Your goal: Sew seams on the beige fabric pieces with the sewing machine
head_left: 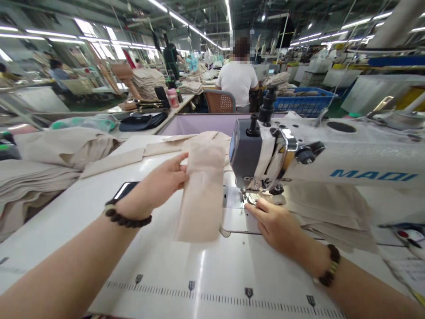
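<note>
Presently, left hand [156,188]: fingers [177,165] and thumb pinched on the upper edge of one beige fabric strip [202,190], which hangs lifted just left of the sewing machine [299,164], its lower end reaching toward the worktop [186,274]. Right hand [274,221]: fingers [257,207] extended flat at the foot of the machine's head, touching the needle plate [235,217]; they grasp nothing that can be seen. Whether a second layer lies under the presser foot cannot be told.

Progress, as a judgement: the strip is not yet under the needle, so this piece looks unsewn; seating and stitching remain. A pile of beige pieces [328,208] lies right of the machine, under its arm, possibly finished work, though that cannot be confirmed. More beige cloth [59,150] lies heaped well left of the machine, with loose strips behind the held one.

Counts: hands 2; bead bracelets [128,219] 2, one on each wrist; held strips 1; sewing machines at this station 1; dark phone-like slab [124,190] left of the machine, partly behind the left wrist, 1. Behind the machine, one seated person [237,82] in a white shirt faces away.
</note>
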Available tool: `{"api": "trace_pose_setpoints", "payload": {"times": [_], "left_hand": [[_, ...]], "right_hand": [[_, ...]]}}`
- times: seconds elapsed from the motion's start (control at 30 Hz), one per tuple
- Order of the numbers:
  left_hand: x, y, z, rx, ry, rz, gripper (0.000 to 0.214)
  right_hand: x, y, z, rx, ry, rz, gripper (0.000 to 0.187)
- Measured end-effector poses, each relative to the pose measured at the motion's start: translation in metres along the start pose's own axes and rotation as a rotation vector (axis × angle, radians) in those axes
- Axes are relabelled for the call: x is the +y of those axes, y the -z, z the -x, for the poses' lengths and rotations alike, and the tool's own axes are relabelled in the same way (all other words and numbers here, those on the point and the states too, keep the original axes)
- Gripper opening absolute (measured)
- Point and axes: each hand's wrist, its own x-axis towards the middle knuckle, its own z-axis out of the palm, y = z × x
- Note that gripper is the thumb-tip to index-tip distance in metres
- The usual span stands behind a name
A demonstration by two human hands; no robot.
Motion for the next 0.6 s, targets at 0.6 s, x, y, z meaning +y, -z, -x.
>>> {"api": "trace_pose_setpoints", "payload": {"times": [0.6], "left_hand": [[-0.019,-0.107,0.002,-0.306,-0.746,-1.145,0.019]], "right_hand": [[-0.003,0.008,0.005,0.075,0.074,-0.068,0.028]]}}
